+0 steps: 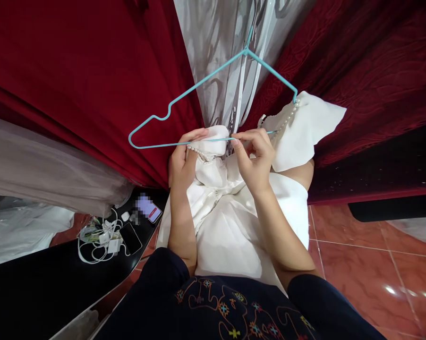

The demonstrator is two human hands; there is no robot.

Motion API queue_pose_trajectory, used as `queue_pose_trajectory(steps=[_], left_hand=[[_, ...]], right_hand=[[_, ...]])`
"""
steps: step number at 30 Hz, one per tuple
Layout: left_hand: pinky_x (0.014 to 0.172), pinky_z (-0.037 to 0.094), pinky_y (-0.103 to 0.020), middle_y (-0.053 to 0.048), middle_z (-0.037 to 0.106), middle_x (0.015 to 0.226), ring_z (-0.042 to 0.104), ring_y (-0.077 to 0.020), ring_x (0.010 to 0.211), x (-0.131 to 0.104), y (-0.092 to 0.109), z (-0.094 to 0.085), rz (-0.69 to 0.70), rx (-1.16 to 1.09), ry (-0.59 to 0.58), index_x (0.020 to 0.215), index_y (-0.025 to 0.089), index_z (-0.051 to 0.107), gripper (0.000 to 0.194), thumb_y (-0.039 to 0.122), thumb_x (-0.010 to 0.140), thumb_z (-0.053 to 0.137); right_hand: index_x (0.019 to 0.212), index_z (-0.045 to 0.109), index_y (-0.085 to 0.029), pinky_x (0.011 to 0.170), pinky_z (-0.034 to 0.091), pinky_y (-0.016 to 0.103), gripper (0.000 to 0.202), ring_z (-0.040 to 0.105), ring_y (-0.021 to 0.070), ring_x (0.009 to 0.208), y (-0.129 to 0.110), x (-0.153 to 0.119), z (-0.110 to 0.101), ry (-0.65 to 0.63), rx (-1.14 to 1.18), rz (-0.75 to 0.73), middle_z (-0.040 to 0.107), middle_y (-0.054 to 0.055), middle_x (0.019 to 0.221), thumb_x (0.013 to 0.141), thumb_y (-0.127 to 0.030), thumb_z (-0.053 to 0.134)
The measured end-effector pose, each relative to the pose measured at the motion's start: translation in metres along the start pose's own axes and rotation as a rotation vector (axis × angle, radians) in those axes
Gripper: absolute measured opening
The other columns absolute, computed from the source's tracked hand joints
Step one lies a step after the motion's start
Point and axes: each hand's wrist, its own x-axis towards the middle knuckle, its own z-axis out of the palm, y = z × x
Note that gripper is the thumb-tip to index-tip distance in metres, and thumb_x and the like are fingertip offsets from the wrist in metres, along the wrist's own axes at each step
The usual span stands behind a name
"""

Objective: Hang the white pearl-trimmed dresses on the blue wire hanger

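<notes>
A light-blue hanger hangs in front of me, its bottom bar crossing both hands. One side of a white dress with pearl trim sits on the hanger's right end. My left hand is closed around the other pearl-edged top part of the dress, just below the hanger's bare left end. Thumb and fingers of my right hand pinch the bottom bar near its middle. The dress's lower part spreads beneath my forearms.
Dark red curtains hang left and right, with sheer white fabric between them. At lower left, a black bench carries white cables, a dark phone and a phone with a lit screen. Red tiles cover the floor.
</notes>
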Motion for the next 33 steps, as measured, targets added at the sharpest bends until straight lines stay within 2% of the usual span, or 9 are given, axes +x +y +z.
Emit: queue_pose_trajectory(steps=[4,8,12,14,17,19,25,29,33], left_hand=[[0.111,0.058,-0.046,-0.005,0.083,0.102,0.08,-0.0271,0.111,-0.003,0.001,0.031,0.018,-0.115,0.203,0.106,0.024,0.066,0.036,0.06,0.107,0.061],[0.105,0.059,-0.044,-0.004,0.082,0.094,0.08,-0.0273,0.105,-0.002,0.003,0.04,-0.004,-0.116,0.273,0.108,0.025,0.063,0.036,0.061,0.105,0.063],[0.099,0.059,-0.04,-0.003,0.081,0.092,0.08,-0.0253,0.099,0.0,0.005,0.038,0.043,-0.073,0.276,0.108,0.025,0.064,0.034,0.059,0.105,0.064],[0.093,0.058,-0.037,-0.003,0.081,0.089,0.079,-0.0238,0.094,0.0,0.006,0.039,0.056,-0.052,0.285,0.106,0.025,0.064,0.033,0.058,0.106,0.063],[0.088,0.058,-0.035,-0.002,0.08,0.087,0.079,-0.0223,0.09,-0.001,0.007,0.041,0.075,-0.054,0.29,0.106,0.024,0.065,0.029,0.053,0.107,0.062],[0.087,0.058,-0.034,-0.002,0.08,0.086,0.079,-0.0222,0.089,0.0,0.008,0.041,0.095,-0.045,0.288,0.105,0.024,0.065,0.03,0.053,0.107,0.062],[0.088,0.06,-0.037,-0.001,0.077,0.084,0.078,-0.0223,0.085,0.001,0.009,0.035,0.138,0.003,0.286,0.107,0.024,0.062,0.033,0.058,0.107,0.059],[0.083,0.059,-0.035,0.0,0.076,0.082,0.077,-0.0203,0.08,0.005,0.012,0.026,0.193,0.024,0.311,0.106,0.024,0.061,0.03,0.054,0.108,0.059],[0.082,0.059,-0.035,0.0,0.075,0.082,0.076,-0.0195,0.077,0.006,0.015,0.024,0.199,0.025,0.306,0.106,0.024,0.06,0.03,0.054,0.109,0.057]], right_hand=[[0.106,0.08,-0.024,0.057,0.041,0.026,0.021,0.05,0.0079,0.068,-0.003,-0.002,-0.004,0.006,-0.013,0.01,0.069,0.003,0.1,0.104,-0.041,0.068],[0.119,0.08,-0.028,0.062,0.05,0.029,0.024,0.058,0.0095,0.075,-0.015,-0.003,-0.02,-0.095,-0.016,0.028,0.071,0.006,0.116,0.103,-0.04,0.067],[0.115,0.08,-0.023,0.072,0.054,0.032,0.025,0.064,0.0146,0.089,-0.011,0.009,-0.046,0.225,-0.137,-0.124,0.071,0.009,0.116,0.099,-0.04,0.071],[0.122,0.078,-0.022,0.087,0.057,0.04,0.035,0.067,0.0218,0.107,0.001,0.017,-0.058,0.346,-0.233,-0.23,0.069,0.01,0.117,0.095,-0.044,0.075],[0.142,0.071,-0.021,0.113,0.05,0.056,0.062,0.063,0.0307,0.129,0.02,0.028,-0.068,0.293,-0.312,-0.278,0.067,0.014,0.13,0.089,-0.052,0.082],[0.145,0.069,-0.019,0.118,0.048,0.057,0.064,0.063,0.0308,0.13,0.027,0.033,-0.07,0.239,-0.281,-0.254,0.067,0.017,0.134,0.09,-0.048,0.082],[0.126,0.078,-0.015,0.109,0.053,0.046,0.042,0.069,0.0249,0.119,0.026,0.046,-0.067,0.255,-0.249,-0.227,0.074,0.013,0.119,0.085,-0.01,0.068],[0.106,0.079,-0.011,0.078,0.051,0.03,0.028,0.07,0.0144,0.084,0.03,0.058,-0.069,0.291,-0.19,-0.069,0.076,0.007,0.096,0.088,-0.007,0.058],[0.099,0.074,-0.01,0.07,0.047,0.026,0.023,0.067,0.0103,0.074,0.04,0.071,-0.078,0.376,-0.118,-0.071,0.072,0.003,0.087,0.085,-0.002,0.056]])
